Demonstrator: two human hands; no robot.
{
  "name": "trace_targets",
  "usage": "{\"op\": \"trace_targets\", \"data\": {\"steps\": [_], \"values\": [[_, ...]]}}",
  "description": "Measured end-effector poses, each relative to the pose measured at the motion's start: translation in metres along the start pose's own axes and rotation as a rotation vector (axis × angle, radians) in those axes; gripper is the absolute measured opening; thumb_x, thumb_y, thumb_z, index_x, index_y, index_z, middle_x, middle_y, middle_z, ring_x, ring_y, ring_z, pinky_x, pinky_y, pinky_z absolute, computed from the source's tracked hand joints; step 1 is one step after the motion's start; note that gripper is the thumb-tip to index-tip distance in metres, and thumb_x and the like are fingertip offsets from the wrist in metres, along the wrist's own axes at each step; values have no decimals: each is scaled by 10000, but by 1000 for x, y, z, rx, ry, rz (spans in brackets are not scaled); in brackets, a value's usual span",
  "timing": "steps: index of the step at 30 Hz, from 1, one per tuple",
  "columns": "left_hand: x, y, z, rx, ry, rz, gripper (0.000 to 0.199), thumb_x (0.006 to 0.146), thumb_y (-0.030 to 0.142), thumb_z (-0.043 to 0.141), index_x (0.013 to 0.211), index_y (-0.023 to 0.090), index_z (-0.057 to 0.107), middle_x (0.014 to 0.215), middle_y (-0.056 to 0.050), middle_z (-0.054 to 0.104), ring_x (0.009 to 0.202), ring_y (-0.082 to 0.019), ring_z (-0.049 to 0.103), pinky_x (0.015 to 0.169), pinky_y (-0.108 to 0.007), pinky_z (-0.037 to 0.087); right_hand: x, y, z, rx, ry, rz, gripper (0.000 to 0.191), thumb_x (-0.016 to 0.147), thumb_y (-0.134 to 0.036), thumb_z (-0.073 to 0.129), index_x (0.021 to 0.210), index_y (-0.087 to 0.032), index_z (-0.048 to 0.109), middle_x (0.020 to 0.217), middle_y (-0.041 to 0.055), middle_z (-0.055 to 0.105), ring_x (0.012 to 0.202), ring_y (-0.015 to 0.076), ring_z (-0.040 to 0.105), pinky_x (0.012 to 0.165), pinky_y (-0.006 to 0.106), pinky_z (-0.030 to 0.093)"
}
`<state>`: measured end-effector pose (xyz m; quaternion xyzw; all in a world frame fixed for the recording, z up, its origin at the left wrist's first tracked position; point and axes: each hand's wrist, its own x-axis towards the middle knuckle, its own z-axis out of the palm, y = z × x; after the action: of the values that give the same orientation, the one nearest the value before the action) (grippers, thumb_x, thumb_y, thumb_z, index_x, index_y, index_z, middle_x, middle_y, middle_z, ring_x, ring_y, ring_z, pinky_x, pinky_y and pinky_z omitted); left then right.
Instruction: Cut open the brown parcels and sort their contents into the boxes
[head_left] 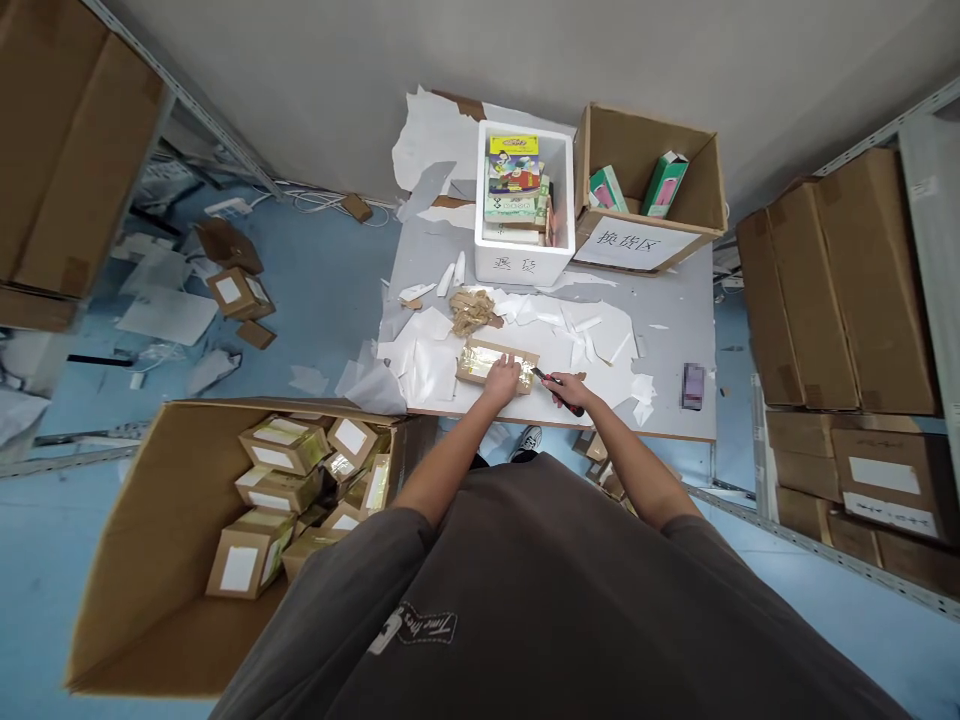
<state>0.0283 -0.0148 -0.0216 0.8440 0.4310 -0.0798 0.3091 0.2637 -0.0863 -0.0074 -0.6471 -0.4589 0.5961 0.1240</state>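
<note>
A small brown carton point(474, 362) wrapped in shiny tape lies flat near the table's front edge. My left hand point(503, 376) rests on top of it, fingers together and pressing on the taped face. Just right of the carton, my right hand point(568, 391) is wrapped round a red and black utility knife point(576, 409), whose tip points left and reaches the carton's right end. Crumpled brown tape point(471, 312) sits behind the carton, among torn white paper pieces point(600, 325).
Behind stand a white foam box point(525, 265) of colourful packages and a cardboard box point(686, 240) with green boxes. A phone point(692, 386) lies at the table's right. A large carton point(135, 560) of parcels stands at lower left; shelves with boxes flank both sides.
</note>
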Motion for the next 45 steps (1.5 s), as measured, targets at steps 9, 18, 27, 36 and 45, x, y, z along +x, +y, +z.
{"op": "trace_targets", "data": {"steps": [9,18,27,36,45], "values": [[-4,-2,0,7,-1,-17,694,775,146,917,1409,155,633,1696,-234,485,1626,-387,408,1300,-463,406,20,-10,0,-174,87,136,327,872,-489,867,838,-222,681,621,-9,617,522,180,553,570,295,417],[-1,3,-7,15,-13,-7,898,682,192,1012,1474,165,589,1647,-272,525,1570,-421,485,1242,-467,453,4,3,10,45,7,140,413,895,-553,799,757,-241,566,513,-46,530,403,127,420,434,255,338],[-6,-2,-20,45,39,56,599,933,337,821,1485,215,623,1591,-176,608,1551,-342,493,1237,-441,434,-30,18,43,196,61,169,467,922,-655,702,794,-260,487,495,-69,529,395,123,438,412,221,336],[32,-31,-14,96,-8,-2,894,898,478,825,1691,270,468,1819,-118,306,1719,-411,104,1383,-597,128,-41,17,52,268,338,159,449,1016,-698,528,878,-273,488,559,-52,563,467,161,540,492,257,458],[21,-42,12,99,245,126,579,1080,399,549,1616,180,568,1693,-187,513,1645,-392,366,1360,-597,242,-40,13,63,-227,380,29,294,1093,-469,462,1100,-262,670,1039,53,778,975,242,732,870,323,533]]}}
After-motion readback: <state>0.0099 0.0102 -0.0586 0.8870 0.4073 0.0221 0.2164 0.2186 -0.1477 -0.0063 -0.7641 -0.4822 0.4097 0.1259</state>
